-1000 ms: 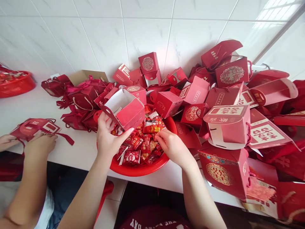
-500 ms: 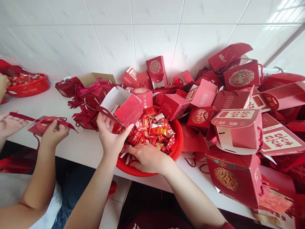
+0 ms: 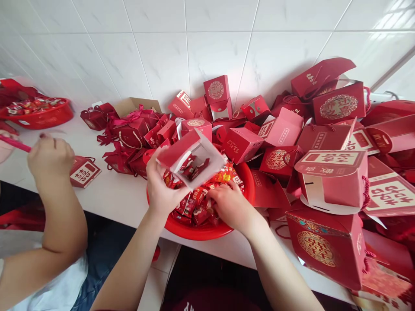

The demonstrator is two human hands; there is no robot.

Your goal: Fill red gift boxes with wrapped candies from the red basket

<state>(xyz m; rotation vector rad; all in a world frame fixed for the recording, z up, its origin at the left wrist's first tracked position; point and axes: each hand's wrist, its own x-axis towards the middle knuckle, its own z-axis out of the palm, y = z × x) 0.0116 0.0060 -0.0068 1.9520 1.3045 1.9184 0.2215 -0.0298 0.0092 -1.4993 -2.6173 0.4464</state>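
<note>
My left hand (image 3: 162, 188) grips a red paper gift box (image 3: 180, 151), tilted so its open top faces me. Inside its white interior lie a few wrapped candies (image 3: 196, 167). The box is held above a red plastic basin (image 3: 202, 234) full of red-wrapped candies (image 3: 199, 212). My right hand (image 3: 235, 209) is down in the basin, just right of the box, its fingers curled around candies. Its fingertips are partly hidden among the wrappers.
Open red gift boxes (image 3: 327, 242) crowd the table on the right. Ribbon-tied boxes (image 3: 131, 129) sit behind on the left. At left, a co-worker's hand (image 3: 50, 157) is near a red box (image 3: 84, 172); a second candy basin (image 3: 48, 117) stands beyond. A tiled wall (image 3: 162, 56) backs the table.
My left hand has turned the box so its opening faces me, showing candies inside. My right hand has moved right within the basin. The co-worker's hand has lifted off the small box, which now stands differently.
</note>
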